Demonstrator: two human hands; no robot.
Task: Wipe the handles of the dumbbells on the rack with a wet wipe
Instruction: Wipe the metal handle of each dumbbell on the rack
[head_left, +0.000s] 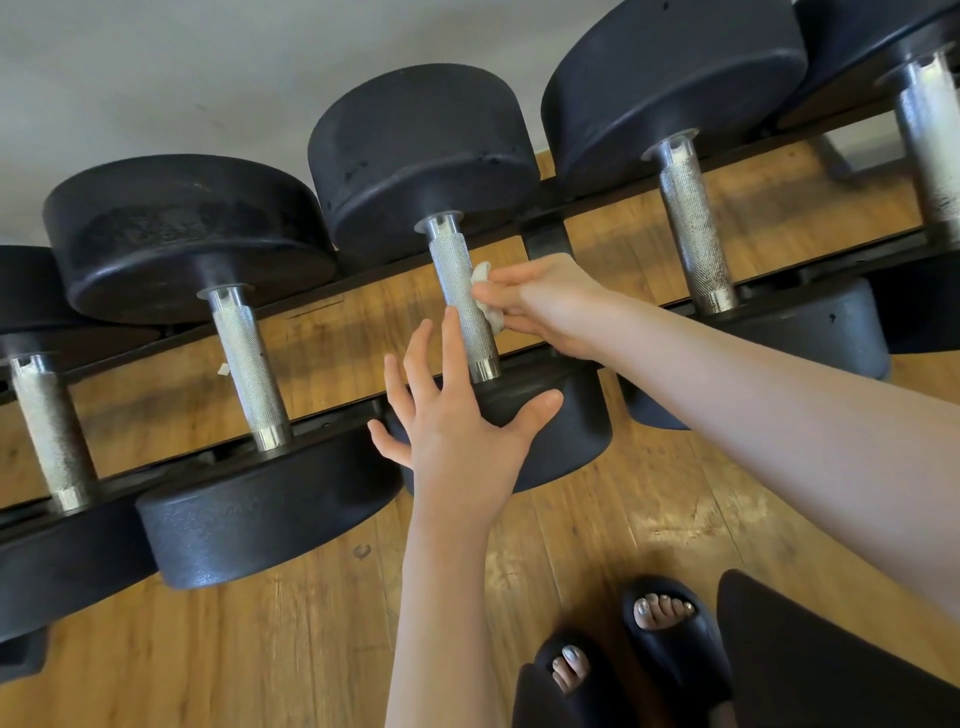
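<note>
Overhead, dumbbells lie in a row on a rack (540, 228) above a wood floor. At centre, the right hand (545, 304) pinches a crumpled wipe (485, 296) against the right side of a knurled handle (462, 301). Nearer, the left hand (457, 415), fingers spread, presses on that dumbbell's near head (566, 421), likely steadying it during rubbing.

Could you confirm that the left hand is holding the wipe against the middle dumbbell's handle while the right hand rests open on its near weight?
The hands are swapped. In the head view, the right hand holds the wipe against the handle, and the left hand rests open on the near weight.
</note>
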